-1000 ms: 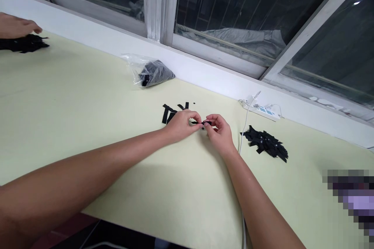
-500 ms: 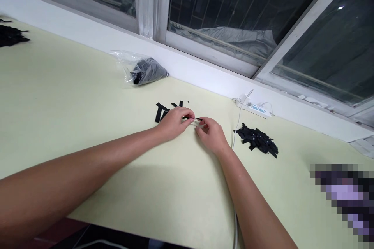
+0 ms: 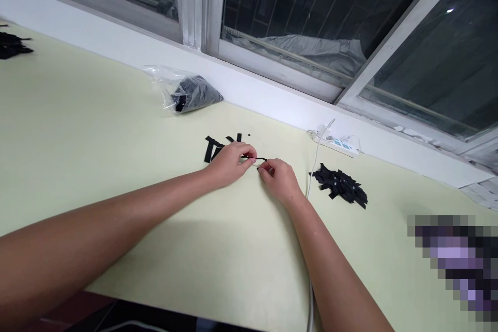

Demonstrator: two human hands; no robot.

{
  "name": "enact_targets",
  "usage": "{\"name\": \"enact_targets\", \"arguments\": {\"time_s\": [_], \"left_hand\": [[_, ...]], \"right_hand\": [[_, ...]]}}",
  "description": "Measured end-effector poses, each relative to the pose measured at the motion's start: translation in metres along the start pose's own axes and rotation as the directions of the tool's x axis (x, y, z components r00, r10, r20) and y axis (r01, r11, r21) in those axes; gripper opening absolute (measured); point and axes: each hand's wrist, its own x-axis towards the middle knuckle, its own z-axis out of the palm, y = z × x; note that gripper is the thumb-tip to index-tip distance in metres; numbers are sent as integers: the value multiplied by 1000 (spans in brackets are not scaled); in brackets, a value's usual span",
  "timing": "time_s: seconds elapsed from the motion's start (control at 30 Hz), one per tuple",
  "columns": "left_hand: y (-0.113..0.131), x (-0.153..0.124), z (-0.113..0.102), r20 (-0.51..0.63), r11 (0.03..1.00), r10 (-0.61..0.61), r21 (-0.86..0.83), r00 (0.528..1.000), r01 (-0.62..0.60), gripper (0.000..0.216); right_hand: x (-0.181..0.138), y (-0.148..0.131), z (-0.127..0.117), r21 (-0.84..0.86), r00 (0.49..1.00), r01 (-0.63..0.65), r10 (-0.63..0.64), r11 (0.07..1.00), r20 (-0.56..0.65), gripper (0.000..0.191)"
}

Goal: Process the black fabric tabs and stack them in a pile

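Observation:
A short black strip (image 3: 260, 159) is pinched between my two hands over the pale yellow-green table (image 3: 97, 129). My left hand (image 3: 230, 162) grips its left end with thumb and fingers. My right hand (image 3: 278, 179) pinches its right end; whatever small piece sits under those fingertips is hidden. Just beyond my left hand lie a few loose black strips (image 3: 213, 146) flat on the table. A pile of several black pieces (image 3: 342, 184) sits to the right of my right hand.
A clear plastic bag of black parts (image 3: 187, 94) lies near the white window sill. A white power strip (image 3: 337, 142) sits by the sill, its white cable (image 3: 313, 176) running toward the table's near edge. More black pieces (image 3: 11, 45) are at far left.
The view has shifted slightly. Another person's hand at far left is gone from sight. My hands have drawn closer over the strip, the right fingers curling more tightly on its end.

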Motion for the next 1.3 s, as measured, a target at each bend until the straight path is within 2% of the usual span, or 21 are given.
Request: {"name": "enact_targets", "arguments": {"time_s": [0.37,0.47,0.57,0.63,0.7,0.83,1.0,1.3], "left_hand": [[1,0,0,-8,1000,8,2,1000,-8,11],[0,0,0,-9,1000,16,-6,1000,-16,11],[1,-1,1,-17,998,5,-57,1000,-6,10],[2,-1,2,-17,992,-14,-129,1000,12,10],[3,-1,3,-2,974,-39,-224,999,38,11],[3,0,6,44,909,-93,-404,995,103,15],[2,2,6,57,869,-146,-471,988,155,19],[1,2,5,40,860,-198,-472,979,193,19]], "right_hand": [[2,-5,6,-34,1000,21,-22,999,-19,10],[2,-8,5,1,1000,9,-9,1000,-22,10],[1,-8,4,130,997,-62,69,990,-46,12],[1,-5,3,303,984,-133,162,944,-73,15],[3,-2,4,493,967,-173,242,852,-78,22],[6,-2,5,719,956,-200,293,666,-6,30],[4,-11,7,815,969,-173,244,553,40,25],[2,-18,4,874,941,-244,319,421,109,29]]}}
